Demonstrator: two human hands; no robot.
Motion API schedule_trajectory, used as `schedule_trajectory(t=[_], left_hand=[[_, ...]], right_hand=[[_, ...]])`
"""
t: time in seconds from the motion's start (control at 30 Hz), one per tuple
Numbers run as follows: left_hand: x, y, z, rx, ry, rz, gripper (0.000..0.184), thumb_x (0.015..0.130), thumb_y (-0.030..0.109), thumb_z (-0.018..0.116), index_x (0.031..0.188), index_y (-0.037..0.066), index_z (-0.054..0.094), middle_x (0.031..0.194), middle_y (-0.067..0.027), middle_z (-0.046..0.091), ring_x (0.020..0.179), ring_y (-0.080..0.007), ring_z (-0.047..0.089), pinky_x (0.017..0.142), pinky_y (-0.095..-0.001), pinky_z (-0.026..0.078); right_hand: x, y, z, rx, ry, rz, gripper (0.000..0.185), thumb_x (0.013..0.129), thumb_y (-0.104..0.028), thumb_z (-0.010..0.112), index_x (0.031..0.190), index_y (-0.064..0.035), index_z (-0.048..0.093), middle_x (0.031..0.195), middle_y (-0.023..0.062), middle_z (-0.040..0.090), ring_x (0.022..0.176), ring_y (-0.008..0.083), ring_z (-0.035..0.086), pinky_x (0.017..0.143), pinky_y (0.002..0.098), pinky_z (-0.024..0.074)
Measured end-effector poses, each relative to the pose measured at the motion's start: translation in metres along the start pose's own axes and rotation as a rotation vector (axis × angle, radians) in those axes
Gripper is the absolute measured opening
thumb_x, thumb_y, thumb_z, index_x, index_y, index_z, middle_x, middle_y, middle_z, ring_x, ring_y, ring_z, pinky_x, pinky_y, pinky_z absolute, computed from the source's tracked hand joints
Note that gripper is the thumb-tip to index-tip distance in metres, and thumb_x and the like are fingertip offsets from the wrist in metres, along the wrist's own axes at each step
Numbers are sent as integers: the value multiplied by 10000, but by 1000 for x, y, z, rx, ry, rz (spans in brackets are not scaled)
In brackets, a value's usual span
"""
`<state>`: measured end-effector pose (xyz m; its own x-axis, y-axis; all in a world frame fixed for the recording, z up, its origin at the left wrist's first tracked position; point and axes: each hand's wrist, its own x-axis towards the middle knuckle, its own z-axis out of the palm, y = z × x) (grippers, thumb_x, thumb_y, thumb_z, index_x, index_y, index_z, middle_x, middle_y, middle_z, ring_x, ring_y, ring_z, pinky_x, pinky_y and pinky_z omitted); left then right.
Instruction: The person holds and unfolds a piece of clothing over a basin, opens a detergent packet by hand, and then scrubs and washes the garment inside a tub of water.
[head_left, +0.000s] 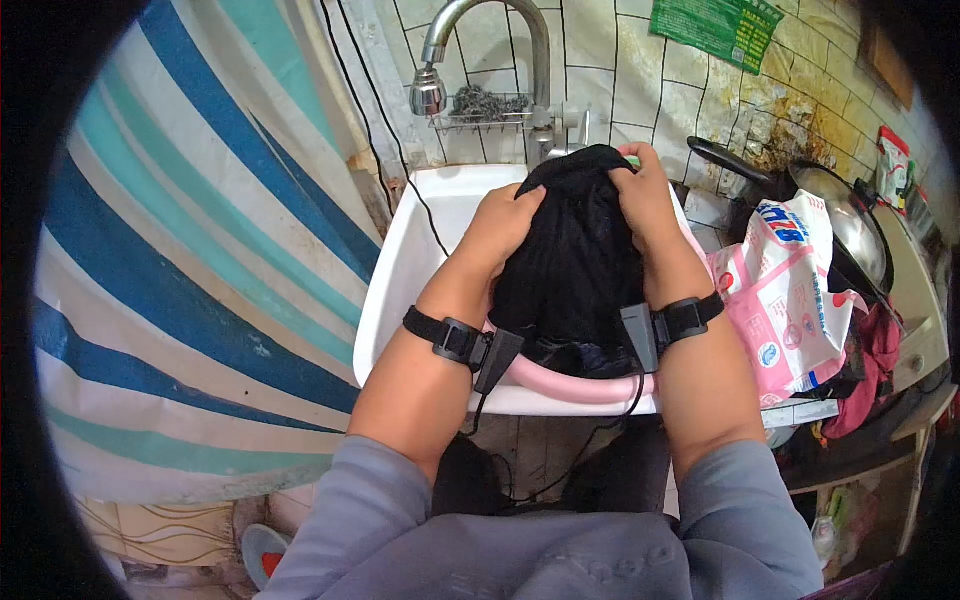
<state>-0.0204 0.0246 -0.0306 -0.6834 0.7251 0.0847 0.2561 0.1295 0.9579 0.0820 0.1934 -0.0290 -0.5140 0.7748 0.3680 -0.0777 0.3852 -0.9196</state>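
A black cloth garment (570, 260) is held up by its far edge, and its near part hangs down into a pink basin (580, 388). My left hand (508, 218) grips the left side of that edge, thumb on top. On the opposite side, my right hand (640, 188) pinches the edge between thumb and curled fingers. The basin stands in a white sink (395, 275), mostly covered by the cloth and my forearms. What lies under the cloth is hidden.
A metal faucet (541, 75) rises behind the sink, beside a wire rack (485, 120) with scouring pads. To the right stand a pink-and-white bag (785, 300) and a lidded pan (845, 230). A striped curtain (200, 250) hangs at left. Cables trail from both wrist straps.
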Motion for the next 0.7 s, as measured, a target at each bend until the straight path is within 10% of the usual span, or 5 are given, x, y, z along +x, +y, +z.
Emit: schedule_trajectory(t=[0.13,0.33,0.57,0.7], left_hand=[[0,0,8,-512,25,-31,320,955,160,425,1153,-60,547,1010,-167,630,849,-258,628,731,-359,513],[-1,1,8,-675,199,-111,257,953,111,384,1137,-34,491,955,-162,596,886,-250,618,710,-363,538],[-1,1,7,-712,-94,18,324,905,87,523,1221,37,468,1072,-158,579,895,-237,614,761,-347,521],[-14,13,20,-651,-153,172,391,909,227,613,1237,59,485,1022,-120,606,903,-212,602,799,-317,494]], right_hand=[[-16,-19,1,312,-275,87,353,712,-18,649,1059,-12,587,925,106,655,832,186,606,739,308,483],[-36,-16,15,-161,-834,-198,465,682,-62,737,1115,-22,572,948,170,656,911,271,626,838,347,474],[-8,7,13,-149,-130,-110,311,750,-18,558,1061,-15,545,854,221,628,812,319,623,768,377,478],[-17,-15,7,-35,-223,-34,322,739,6,543,1057,-43,534,829,151,604,784,257,594,745,347,472]])
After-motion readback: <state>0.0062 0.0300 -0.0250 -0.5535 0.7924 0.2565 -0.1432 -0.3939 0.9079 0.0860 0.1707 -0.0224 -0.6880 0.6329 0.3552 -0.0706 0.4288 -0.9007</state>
